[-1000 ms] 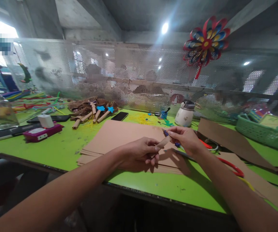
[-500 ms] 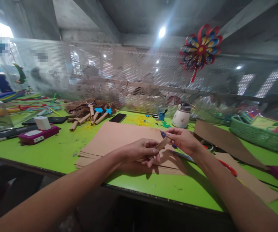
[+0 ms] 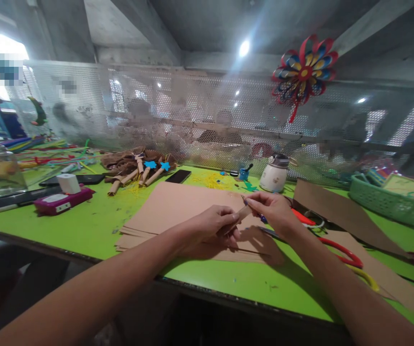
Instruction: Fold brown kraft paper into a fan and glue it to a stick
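Over a stack of brown kraft paper sheets (image 3: 181, 202), both hands are closed on one narrow brown paper strip (image 3: 242, 215). My left hand (image 3: 219, 225) pinches its lower end between thumb and fingers. The upper end is between the thumb and fingertips of my right hand (image 3: 270, 206). Whether the strip is folded or rolled is hard to make out. Beneath my right wrist lie scissors with a red handle (image 3: 351, 257), partly covered by the forearm. A yellow handle (image 3: 367, 278) shows beside them.
Brown paper crafts with blue cut-outs (image 3: 150, 164) lie behind the sheets, near a black phone (image 3: 178, 176). A white flask (image 3: 274, 174) stands at the back. On the right are a green basket (image 3: 390, 202) and brown card (image 3: 344, 211). A purple power strip (image 3: 63, 199) sits left.
My left fingers have curled in more around the strip, and less of it shows between the hands. The whole view has shifted slightly, with more of the scissors' handles visible.
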`<state>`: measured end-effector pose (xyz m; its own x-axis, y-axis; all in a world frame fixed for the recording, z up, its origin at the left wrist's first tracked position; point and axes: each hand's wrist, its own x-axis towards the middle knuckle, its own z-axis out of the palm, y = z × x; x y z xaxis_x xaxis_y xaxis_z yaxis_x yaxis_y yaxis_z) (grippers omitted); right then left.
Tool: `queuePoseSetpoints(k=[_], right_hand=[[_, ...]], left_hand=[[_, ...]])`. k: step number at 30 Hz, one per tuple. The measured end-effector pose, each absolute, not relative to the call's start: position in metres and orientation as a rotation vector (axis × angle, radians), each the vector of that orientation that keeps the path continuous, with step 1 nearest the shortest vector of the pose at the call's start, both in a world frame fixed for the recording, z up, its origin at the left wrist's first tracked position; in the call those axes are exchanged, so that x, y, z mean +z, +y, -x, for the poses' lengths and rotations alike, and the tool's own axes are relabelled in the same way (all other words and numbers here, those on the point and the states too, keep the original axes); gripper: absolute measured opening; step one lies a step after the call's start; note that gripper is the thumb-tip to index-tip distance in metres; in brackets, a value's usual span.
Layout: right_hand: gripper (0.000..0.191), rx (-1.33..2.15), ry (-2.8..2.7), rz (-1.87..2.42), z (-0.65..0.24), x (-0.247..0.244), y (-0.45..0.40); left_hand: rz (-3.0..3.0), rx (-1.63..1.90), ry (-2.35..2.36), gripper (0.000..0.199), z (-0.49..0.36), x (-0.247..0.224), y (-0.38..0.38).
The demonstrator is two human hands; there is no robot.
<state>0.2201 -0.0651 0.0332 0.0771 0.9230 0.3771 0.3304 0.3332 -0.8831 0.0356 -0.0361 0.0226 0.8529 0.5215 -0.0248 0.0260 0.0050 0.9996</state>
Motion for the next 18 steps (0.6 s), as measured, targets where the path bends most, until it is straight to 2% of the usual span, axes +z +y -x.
queuePoseSetpoints(k=[7,13,18], right_hand=[[0.051,0.577,-1.672,1.298,-0.2133,0.0363,-0.0684],[0.043,0.853,-1.542,1.206,-0.2095,0.0371,-0.0725],[0.04,0.885,-1.518,1.162,-0.2116,0.0391,-0.0738]], left_hand=[[-2.056,0.562,0.608,0.026,-0.0397,0.0237,-0.0336],[-2.286,0.601,0.571,0.024,-0.0375,0.0238,-0.0339],[-2.168,0.586,0.52,0.029,-0.0333,0.0281,-0.0365]])
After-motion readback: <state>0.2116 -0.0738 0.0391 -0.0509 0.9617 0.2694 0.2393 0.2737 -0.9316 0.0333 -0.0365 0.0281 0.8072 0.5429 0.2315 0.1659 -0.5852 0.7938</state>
